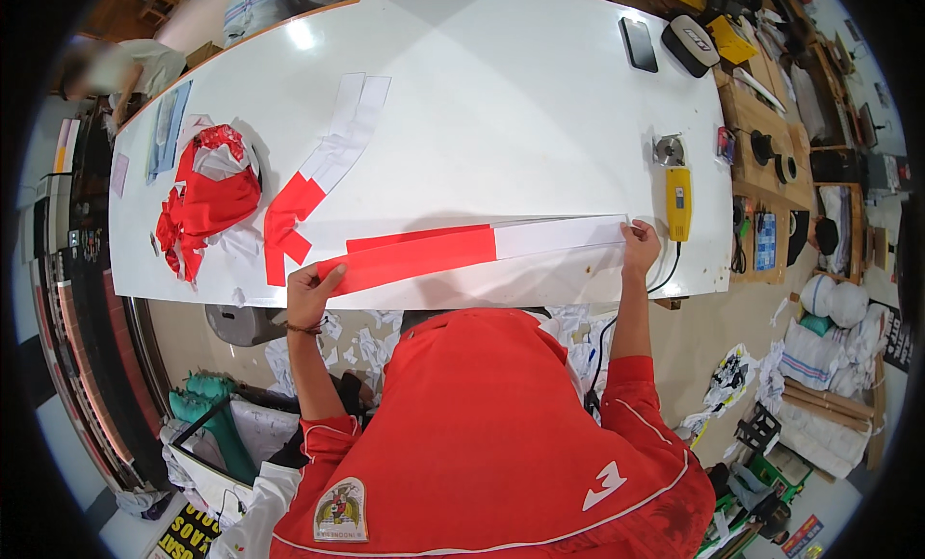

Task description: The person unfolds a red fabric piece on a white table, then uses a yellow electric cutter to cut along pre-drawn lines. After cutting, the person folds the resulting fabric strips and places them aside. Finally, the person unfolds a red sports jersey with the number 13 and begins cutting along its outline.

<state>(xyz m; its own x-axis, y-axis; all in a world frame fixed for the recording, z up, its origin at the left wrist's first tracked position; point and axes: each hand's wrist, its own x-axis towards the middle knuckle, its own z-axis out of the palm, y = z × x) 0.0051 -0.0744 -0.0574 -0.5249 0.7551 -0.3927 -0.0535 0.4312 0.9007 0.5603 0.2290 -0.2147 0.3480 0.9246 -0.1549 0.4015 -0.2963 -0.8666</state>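
A long red and white fabric strip (424, 262) stretches between my hands along the near edge of the white table. My left hand (316, 291) pinches its red end, and a second red layer shows behind it. At the white end, my right hand (639, 244) grips the corner between thumb and fingers. Beyond my left hand lie more red and white strips (294, 212), overlapping and bent at an angle. To the right of my right hand rests a yellow electric rotary cutter (678, 198) with a round metal head, its black cord running off the table edge.
A crumpled heap of red and white cloth (217, 188) sits on the table's left. At the far right are a phone (638, 44) and a dark case (689, 45). Fabric scraps (366, 352) litter the floor. Another person (145, 72) is at the far left.
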